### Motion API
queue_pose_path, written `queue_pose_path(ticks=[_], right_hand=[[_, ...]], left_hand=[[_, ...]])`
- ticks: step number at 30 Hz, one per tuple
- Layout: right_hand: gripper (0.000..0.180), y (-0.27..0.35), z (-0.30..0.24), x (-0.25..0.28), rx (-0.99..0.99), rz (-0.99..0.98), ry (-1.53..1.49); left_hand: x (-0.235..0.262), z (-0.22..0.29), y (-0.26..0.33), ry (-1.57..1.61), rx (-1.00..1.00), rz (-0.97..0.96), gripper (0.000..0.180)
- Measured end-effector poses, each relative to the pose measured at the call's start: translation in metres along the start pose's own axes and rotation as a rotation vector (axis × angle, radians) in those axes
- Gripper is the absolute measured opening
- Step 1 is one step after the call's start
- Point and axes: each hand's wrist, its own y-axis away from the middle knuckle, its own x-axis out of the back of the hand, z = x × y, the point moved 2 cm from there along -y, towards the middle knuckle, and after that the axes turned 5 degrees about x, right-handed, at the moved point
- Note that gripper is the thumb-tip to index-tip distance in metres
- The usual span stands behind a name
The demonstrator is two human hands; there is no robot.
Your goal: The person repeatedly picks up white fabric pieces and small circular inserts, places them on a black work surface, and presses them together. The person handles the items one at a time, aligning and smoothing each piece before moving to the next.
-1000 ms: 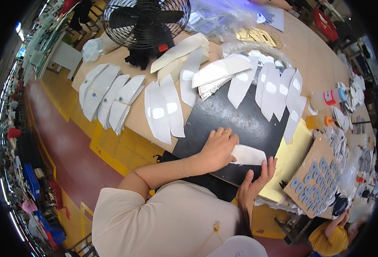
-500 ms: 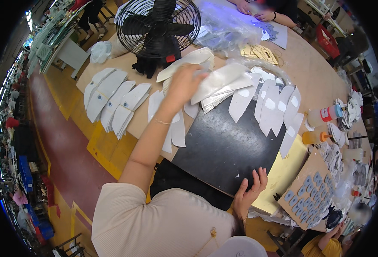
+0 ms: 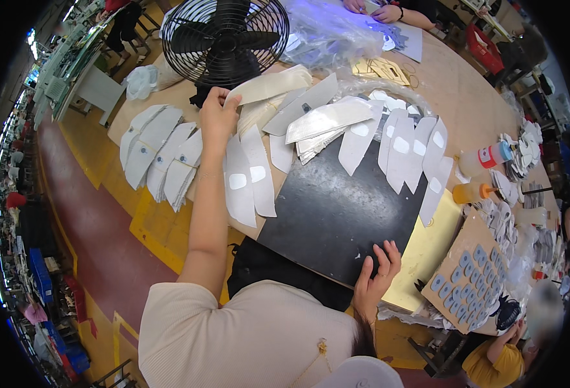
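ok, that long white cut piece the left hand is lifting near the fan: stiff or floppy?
Probably semi-stiff: the white piece, pinched at one end by the left hand, juts out sideways with only a slight bow. Likely light, being a thin sheet. The fan close behind might flutter it, if running.

- Left hand: arm stretched far forward, fingers and thumb pinched closed, palm down.
- Right hand: drawn near the body, fingers spread, lying flat.
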Motion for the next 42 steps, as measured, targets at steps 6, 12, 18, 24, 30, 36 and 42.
queue_pose_path(ticks=[6, 12, 18, 24, 30, 36, 42], right_hand=[[0.037, -0.054, -0.034, 0.003, 0.066, 0.008, -0.283], [0.048, -0.094, -0.045, 0.000, -0.172, 0.130, -0.758], [0.032, -0.044, 0.022, 0.013, -0.651, -0.404, -0.890], [0.025, -0.025, 0.018, 0.013, -0.390, -0.112, -0.457], [0.024, -0.018, 0.019, 0.011, -0.286, -0.031, -0.376], [0.024, -0.020, 0.017, 0.013, -0.270, -0.078, -0.362], [0.025, -0.018, 0.021, 0.009, -0.259, -0.071, -0.361]], left_hand=[[0.034, 0.072, 0.092, 0.250, -0.228, -0.027, 0.008], [0.036, 0.103, 0.164, 0.302, -0.102, -0.911, 0.009], [-0.008, 0.074, 0.109, 0.126, -0.357, -1.059, 0.027], [-0.110, 0.040, 0.001, -0.531, -0.686, -0.260, 0.037], [-0.126, 0.067, 0.012, -0.696, -0.673, -0.312, 0.028], [-0.108, 0.071, 0.011, -0.561, -0.613, -0.363, 0.016], [-0.103, 0.087, 0.043, -0.496, -0.750, -0.197, 0.012]])
